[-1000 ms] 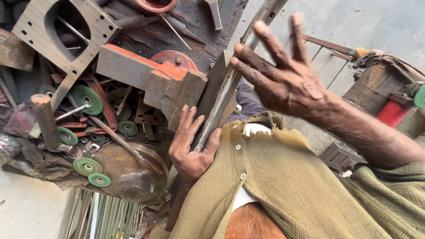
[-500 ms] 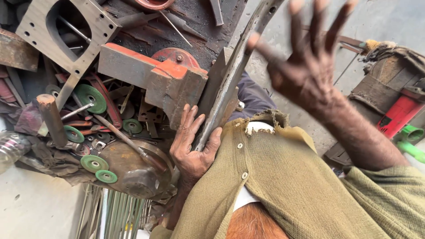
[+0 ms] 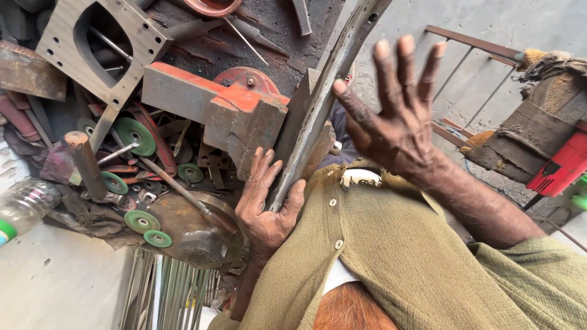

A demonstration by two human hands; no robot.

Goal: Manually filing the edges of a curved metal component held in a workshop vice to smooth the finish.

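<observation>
A long flat metal bar (image 3: 324, 91) with holes along it runs from the top middle down beside a rusty orange bench vise (image 3: 238, 116). My left hand (image 3: 266, 205) holds the bar's lower end, with the thumb on one side and the fingers stretched flat along the other. My right hand (image 3: 397, 119) hovers just right of the bar, empty, fingers spread wide and palm turned away from me. An olive buttoned cardigan (image 3: 397, 263) fills the lower right.
Scrap crowds the bench: a steel plate with a cutout (image 3: 98, 43), green grinding discs (image 3: 134, 135), a wooden-handled tool (image 3: 85, 164), a plastic bottle (image 3: 18, 211), thin rods (image 3: 165, 296). A red power tool (image 3: 565, 165) and a metal frame (image 3: 471, 43) stand on the right.
My right hand has swung down and left, ending closer to the bar with fingers still spread. My left hand has kept its hold on the bar's lower end.
</observation>
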